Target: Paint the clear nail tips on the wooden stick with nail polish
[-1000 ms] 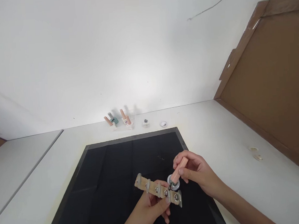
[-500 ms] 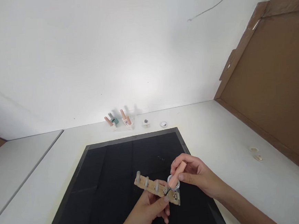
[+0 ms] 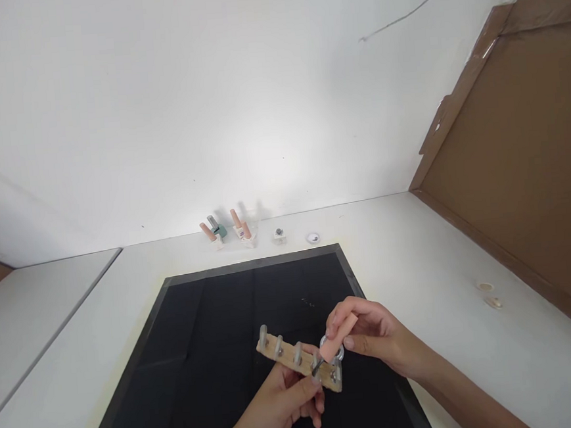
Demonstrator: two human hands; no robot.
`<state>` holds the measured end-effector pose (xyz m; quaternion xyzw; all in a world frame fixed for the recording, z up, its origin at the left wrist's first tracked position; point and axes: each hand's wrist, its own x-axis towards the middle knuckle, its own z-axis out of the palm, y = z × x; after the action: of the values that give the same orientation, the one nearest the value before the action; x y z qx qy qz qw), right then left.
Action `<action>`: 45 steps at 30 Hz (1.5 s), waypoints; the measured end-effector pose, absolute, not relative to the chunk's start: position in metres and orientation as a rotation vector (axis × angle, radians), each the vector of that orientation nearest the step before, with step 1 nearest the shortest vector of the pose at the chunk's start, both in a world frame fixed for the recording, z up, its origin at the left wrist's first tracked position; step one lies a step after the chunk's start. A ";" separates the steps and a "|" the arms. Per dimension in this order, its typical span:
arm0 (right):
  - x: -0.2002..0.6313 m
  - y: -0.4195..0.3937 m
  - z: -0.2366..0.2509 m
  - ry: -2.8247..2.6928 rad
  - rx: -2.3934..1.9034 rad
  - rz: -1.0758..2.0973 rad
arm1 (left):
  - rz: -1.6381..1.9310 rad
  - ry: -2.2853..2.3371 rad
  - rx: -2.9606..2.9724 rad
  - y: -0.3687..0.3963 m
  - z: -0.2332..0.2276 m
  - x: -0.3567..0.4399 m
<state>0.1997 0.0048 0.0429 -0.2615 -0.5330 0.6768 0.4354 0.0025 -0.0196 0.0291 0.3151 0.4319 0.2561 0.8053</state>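
My left hand [image 3: 285,402] grips a light wooden strip [image 3: 291,356] that carries several clear nail tips on metal studs, held above the black mat [image 3: 211,338]. My right hand [image 3: 371,336] pinches the pink handle of a nail-polish brush [image 3: 336,340]. The dark bristle end touches a nail tip near the strip's right end. A small round clear pot [image 3: 336,353] lies on the mat just behind the brush, mostly hidden by it.
At the back of the white table [image 3: 417,256], by the wall, stand several small polish bottles [image 3: 227,232], a tiny jar [image 3: 279,235] and a round lid [image 3: 312,238]. Two small white discs [image 3: 488,294] lie at right. A brown cardboard panel [image 3: 523,156] bounds the right side.
The brush tip has come down from the round pot onto a nail tip on the strip. My left hand has tilted the strip a little, raising its right end.
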 end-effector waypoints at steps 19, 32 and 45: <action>0.199 0.005 0.042 -1.262 -0.694 1.611 | 0.570 0.893 0.640 -0.021 0.026 0.001; 0.197 0.003 0.042 -1.223 -0.757 1.645 | 0.542 0.895 0.729 -0.020 0.031 0.004; 0.196 0.005 0.043 -1.251 -0.893 1.501 | 0.549 0.900 0.752 -0.021 0.023 0.004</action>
<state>0.1956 0.0049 0.0428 -0.3655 -0.5118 0.6142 0.4766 0.0039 -0.0207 0.0230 0.3504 0.4190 0.2557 0.7977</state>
